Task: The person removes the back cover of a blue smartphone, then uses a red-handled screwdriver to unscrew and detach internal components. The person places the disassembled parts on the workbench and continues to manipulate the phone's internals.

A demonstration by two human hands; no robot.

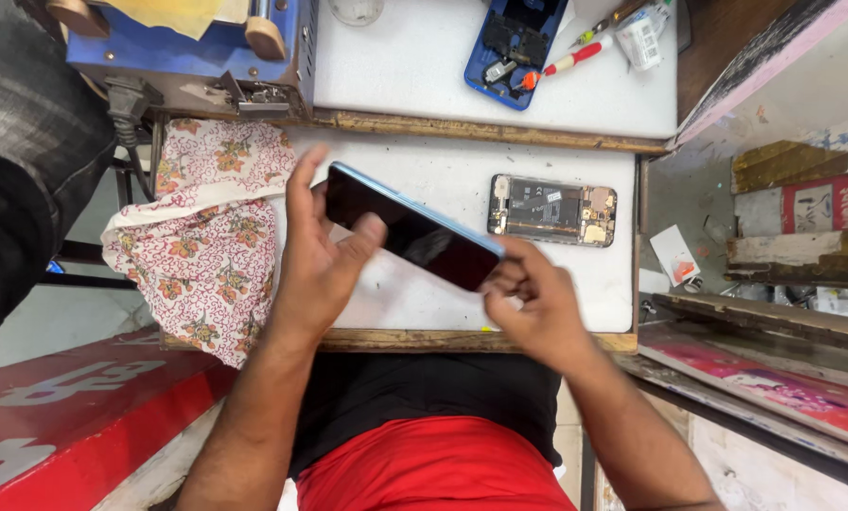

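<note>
Black-screened phone (412, 230) held above the bench (443, 175), left of the opened phone body (552, 210): I judge inspection underway, left hand (318, 255) cradling its end, right hand (530, 301) pinching its corner; next needs steady grip.

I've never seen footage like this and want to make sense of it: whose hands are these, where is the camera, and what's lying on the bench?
There is no machine here: a person works with two bare hands, and the one picture comes from a camera worn on their head, looking down past their lap.

Both hands hold a dark-screened phone with a blue edge, tilted above the white bench top. The left hand cradles one end, thumb on the glass; the right hand pinches the other end with its fingers.

On the bench lie an opened phone body showing its insides, a floral cloth draped over the left edge, and farther off a blue phone shell, a red-and-white screwdriver and a blue machine.
</note>
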